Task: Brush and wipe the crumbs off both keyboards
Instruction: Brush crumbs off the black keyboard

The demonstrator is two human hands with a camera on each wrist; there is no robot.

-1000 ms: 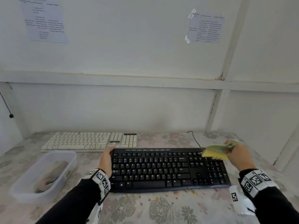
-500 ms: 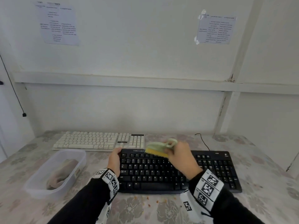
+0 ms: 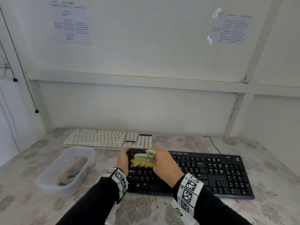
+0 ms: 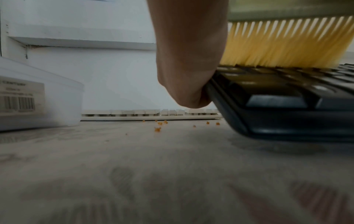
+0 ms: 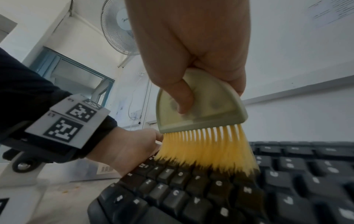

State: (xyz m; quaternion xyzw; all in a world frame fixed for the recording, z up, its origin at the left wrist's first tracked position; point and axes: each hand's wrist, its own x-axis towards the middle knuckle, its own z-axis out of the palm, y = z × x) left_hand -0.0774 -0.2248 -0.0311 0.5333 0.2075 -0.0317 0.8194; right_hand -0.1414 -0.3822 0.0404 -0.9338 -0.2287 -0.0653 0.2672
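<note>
Black keyboard (image 3: pixel 186 174) flat on bench (image 3: pixel 267 159), near edge; white keyboard (image 3: pixel 108 139) just behind it, toward wall. Right hand (image 3: pixel 164 164) gripping green brush (image 3: pixel 143 159), yellow bristles touching keys at black keyboard's left end. Left hand (image 3: pixel 122 160) gripping that keyboard's left edge, thumb over the rim. Orange crumbs (image 3: pixel 156 202) scattered on bench in front of black keyboard. Clear tub (image 3: pixel 65 171) with cloth (image 3: pixel 71 171) inside, left of both.

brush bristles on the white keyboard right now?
No, the brush in the right hand has its yellow bristles on the left end of the black keyboard; the white keyboard lies behind, untouched.
</note>
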